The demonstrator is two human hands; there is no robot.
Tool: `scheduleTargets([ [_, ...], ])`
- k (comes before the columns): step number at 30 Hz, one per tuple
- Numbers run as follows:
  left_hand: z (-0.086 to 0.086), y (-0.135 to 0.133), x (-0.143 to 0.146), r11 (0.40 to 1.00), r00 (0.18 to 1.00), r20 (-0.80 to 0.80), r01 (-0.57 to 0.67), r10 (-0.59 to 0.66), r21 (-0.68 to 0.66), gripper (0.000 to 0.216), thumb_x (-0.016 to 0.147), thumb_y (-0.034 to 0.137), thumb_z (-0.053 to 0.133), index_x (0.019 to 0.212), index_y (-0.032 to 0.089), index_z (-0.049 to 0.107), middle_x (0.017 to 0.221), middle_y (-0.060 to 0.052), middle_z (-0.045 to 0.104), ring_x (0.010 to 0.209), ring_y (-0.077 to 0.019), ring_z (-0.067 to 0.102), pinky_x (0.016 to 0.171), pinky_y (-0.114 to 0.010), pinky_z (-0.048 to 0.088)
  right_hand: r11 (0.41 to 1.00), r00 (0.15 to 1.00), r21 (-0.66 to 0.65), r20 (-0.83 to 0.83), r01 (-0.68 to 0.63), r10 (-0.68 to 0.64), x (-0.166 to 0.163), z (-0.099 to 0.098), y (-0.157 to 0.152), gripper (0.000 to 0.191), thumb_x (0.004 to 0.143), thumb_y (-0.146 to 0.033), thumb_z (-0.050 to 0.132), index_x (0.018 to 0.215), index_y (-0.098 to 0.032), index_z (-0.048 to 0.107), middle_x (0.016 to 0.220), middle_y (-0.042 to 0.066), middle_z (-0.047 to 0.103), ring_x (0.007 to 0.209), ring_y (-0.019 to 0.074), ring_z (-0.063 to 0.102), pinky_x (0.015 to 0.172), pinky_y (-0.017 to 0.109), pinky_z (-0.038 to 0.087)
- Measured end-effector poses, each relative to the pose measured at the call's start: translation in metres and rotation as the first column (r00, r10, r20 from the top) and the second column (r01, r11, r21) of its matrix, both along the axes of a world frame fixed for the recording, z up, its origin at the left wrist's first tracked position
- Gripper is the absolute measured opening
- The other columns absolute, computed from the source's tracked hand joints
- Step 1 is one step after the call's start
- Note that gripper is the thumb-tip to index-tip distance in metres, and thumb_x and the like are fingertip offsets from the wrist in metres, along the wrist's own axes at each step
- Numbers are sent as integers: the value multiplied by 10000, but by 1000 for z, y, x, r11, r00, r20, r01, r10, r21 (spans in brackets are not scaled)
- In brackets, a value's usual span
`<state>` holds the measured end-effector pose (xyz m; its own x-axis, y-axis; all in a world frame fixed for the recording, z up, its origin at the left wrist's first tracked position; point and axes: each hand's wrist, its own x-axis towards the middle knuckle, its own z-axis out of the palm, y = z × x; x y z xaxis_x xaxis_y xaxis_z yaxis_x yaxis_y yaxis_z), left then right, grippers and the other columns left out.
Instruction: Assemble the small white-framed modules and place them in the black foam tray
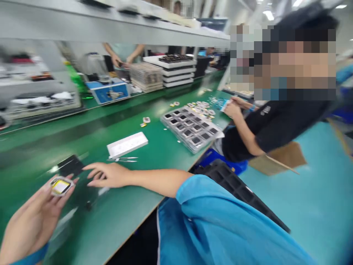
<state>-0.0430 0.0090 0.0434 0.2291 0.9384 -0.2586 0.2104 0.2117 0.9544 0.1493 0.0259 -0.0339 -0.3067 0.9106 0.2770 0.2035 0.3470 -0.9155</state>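
Between the fingers of my left hand (41,209) is a small silvery watch case (61,186), its yellow-edged pale square facing up. My right hand (110,174) reaches over the bench with fingers apart and nothing in them. Close to its fingertips lies a flat black pad (70,165). Tweezers (124,159) rest just beyond my right hand, beside a shallow white tray (128,144) with tiny bits in it. A small dark piece (88,205) sits below my right fingertips, blurred.
A clear tray (193,129) of dark square parts stands on the green bench (149,198), with loose parts (201,108) piled behind it. At the right a co-worker's hands (233,106) hold something. Stacked white trays (178,71) and a blue box (109,91) line the back.
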Motion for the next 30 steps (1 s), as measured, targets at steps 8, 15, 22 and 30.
scheduleTargets([
  [8,31,-64,-46,703,873,-179,-228,454,673,531,655,379,835,1167,315,710,1137,-14,680,1051,-271,636,1025,-423,499,993,990,49,77,112,-115,10,-9,-15,327,837,-292,600,1126,-146,644,900,71,736,781,141,690,765,298,565],
  [15,58,-76,-96,635,754,-408,-15,514,772,499,670,234,825,1142,226,663,1011,-82,645,1035,-304,554,1012,-439,408,961,961,71,56,268,-272,14,-26,-5,319,801,-462,642,966,-194,696,760,68,724,669,197,711,678,353,599],
  [22,57,0,-231,647,471,-533,-113,703,754,364,656,208,829,975,159,660,922,-68,614,1073,-275,557,1034,-369,374,944,944,120,84,308,-319,8,-27,-8,341,802,-513,637,909,-196,705,729,72,719,635,204,708,644,355,609],
  [30,45,17,-335,765,132,-797,-407,590,499,481,751,594,692,871,132,632,843,-6,632,1067,-229,605,1021,-365,428,933,929,149,133,326,-346,8,-28,-8,290,826,-464,622,909,-204,718,758,63,726,669,205,710,711,375,608],
])
